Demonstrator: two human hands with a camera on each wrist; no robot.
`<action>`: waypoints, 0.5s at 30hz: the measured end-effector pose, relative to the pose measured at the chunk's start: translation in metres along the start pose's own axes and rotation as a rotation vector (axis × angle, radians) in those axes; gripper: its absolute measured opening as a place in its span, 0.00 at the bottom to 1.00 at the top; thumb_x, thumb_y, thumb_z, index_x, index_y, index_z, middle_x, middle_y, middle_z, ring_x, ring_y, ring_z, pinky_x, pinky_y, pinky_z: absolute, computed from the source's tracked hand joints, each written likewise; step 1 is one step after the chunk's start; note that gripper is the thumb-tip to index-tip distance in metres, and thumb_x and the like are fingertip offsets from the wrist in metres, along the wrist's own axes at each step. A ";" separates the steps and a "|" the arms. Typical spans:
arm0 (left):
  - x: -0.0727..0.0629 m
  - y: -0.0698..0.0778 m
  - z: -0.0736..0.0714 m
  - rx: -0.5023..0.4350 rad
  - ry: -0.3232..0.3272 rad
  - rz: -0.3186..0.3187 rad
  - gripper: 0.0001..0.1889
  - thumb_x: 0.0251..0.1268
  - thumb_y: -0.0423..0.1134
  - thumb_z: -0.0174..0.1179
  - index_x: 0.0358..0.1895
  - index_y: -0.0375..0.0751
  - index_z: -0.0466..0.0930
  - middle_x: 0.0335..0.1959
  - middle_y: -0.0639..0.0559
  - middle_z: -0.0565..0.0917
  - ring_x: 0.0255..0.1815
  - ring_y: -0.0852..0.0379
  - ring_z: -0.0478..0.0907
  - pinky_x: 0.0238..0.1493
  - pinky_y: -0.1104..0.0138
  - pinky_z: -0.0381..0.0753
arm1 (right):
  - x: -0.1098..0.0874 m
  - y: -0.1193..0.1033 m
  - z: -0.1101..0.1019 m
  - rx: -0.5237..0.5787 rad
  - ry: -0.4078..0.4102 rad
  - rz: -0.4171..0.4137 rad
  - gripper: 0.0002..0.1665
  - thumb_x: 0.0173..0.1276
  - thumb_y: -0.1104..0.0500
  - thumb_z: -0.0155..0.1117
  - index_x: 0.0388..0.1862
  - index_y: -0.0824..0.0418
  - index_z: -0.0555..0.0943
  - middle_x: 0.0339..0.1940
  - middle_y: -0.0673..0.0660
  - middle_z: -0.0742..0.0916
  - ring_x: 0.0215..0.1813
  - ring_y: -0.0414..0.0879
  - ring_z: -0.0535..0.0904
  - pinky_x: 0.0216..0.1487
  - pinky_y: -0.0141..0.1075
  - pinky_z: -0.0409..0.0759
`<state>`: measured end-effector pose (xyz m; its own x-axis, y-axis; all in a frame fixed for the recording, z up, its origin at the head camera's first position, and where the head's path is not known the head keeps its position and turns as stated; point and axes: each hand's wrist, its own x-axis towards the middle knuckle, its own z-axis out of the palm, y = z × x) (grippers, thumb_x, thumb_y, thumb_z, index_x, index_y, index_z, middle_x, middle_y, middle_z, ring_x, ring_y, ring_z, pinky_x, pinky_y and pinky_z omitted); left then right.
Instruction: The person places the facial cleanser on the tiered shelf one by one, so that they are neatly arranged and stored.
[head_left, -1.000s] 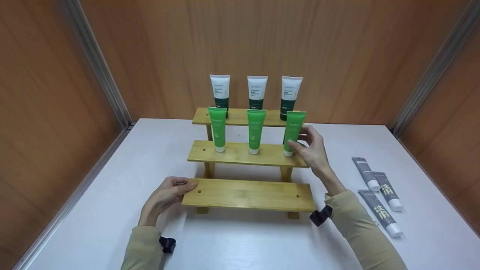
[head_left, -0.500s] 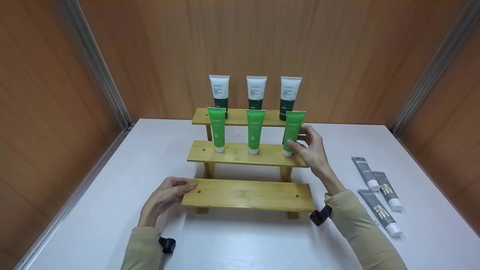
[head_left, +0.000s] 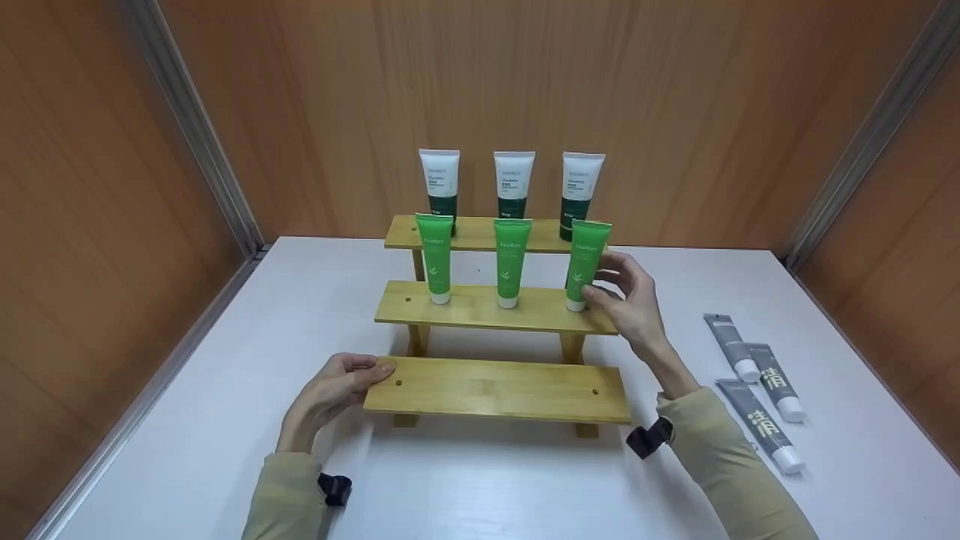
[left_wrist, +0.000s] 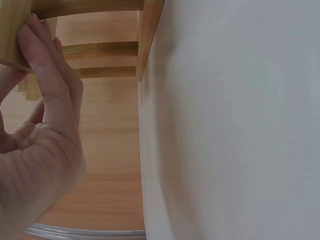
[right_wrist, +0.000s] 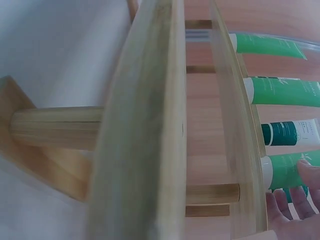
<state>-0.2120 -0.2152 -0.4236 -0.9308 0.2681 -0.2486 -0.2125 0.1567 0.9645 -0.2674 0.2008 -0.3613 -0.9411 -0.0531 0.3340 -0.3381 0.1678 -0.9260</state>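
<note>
Behind the broad, flat white table (head_left: 480,495) stands a brown wood-grain back panel (head_left: 495,82); matching side panels (head_left: 75,225) flank the table, and silver-grey metal posts (head_left: 196,124) rise by its rear corners.

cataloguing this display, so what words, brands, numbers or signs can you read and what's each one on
"HANKEY", probably: white-and-dark-green tubes, back row; slightly blurred.
"Hankey", probably: green tubes, middle row; blurred.
Large pale-gold characters on two gray tubes at the right: too blurred to read.
Smaller print on all the tubes: too small to read.
Numbers: none legible.
</note>
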 end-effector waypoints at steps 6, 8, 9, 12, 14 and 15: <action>0.000 0.001 0.000 -0.002 -0.001 -0.004 0.27 0.71 0.43 0.63 0.59 0.21 0.72 0.39 0.53 0.87 0.38 0.61 0.87 0.41 0.71 0.87 | -0.009 0.003 -0.009 -0.003 0.026 0.015 0.31 0.68 0.73 0.64 0.69 0.67 0.69 0.63 0.64 0.78 0.64 0.51 0.77 0.67 0.34 0.78; 0.000 0.001 0.000 0.000 0.000 -0.003 0.27 0.71 0.43 0.63 0.59 0.21 0.72 0.39 0.53 0.87 0.38 0.61 0.87 0.41 0.71 0.87 | -0.013 0.005 -0.013 -0.014 0.040 0.014 0.30 0.68 0.74 0.63 0.68 0.67 0.69 0.62 0.64 0.78 0.63 0.49 0.77 0.64 0.29 0.79; 0.000 0.001 0.000 -0.001 0.002 -0.003 0.26 0.71 0.43 0.63 0.58 0.21 0.73 0.39 0.53 0.87 0.37 0.61 0.87 0.40 0.71 0.87 | -0.015 0.006 -0.016 -0.016 0.048 0.011 0.30 0.68 0.74 0.63 0.68 0.68 0.70 0.62 0.64 0.78 0.63 0.48 0.78 0.62 0.28 0.79; 0.000 0.000 0.001 0.004 0.007 -0.003 0.25 0.70 0.43 0.64 0.57 0.22 0.74 0.38 0.53 0.87 0.37 0.61 0.87 0.40 0.71 0.87 | -0.022 0.009 -0.023 -0.018 0.075 -0.006 0.28 0.67 0.75 0.63 0.66 0.69 0.71 0.60 0.64 0.80 0.60 0.45 0.79 0.59 0.26 0.80; 0.000 0.000 0.001 0.007 0.010 -0.005 0.25 0.70 0.43 0.64 0.57 0.22 0.74 0.38 0.53 0.88 0.37 0.61 0.87 0.40 0.71 0.87 | -0.026 0.011 -0.029 -0.028 0.089 -0.018 0.28 0.67 0.75 0.64 0.65 0.69 0.71 0.58 0.61 0.81 0.58 0.42 0.80 0.58 0.26 0.81; 0.001 0.000 0.001 0.006 0.012 -0.007 0.26 0.70 0.43 0.64 0.57 0.22 0.74 0.38 0.53 0.88 0.37 0.61 0.87 0.40 0.71 0.87 | -0.029 0.013 -0.033 -0.035 0.093 -0.025 0.27 0.67 0.75 0.64 0.65 0.70 0.72 0.57 0.60 0.81 0.57 0.41 0.80 0.57 0.25 0.81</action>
<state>-0.2121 -0.2142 -0.4241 -0.9329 0.2555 -0.2538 -0.2170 0.1638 0.9623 -0.2443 0.2366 -0.3769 -0.9271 0.0338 0.3732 -0.3593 0.2022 -0.9110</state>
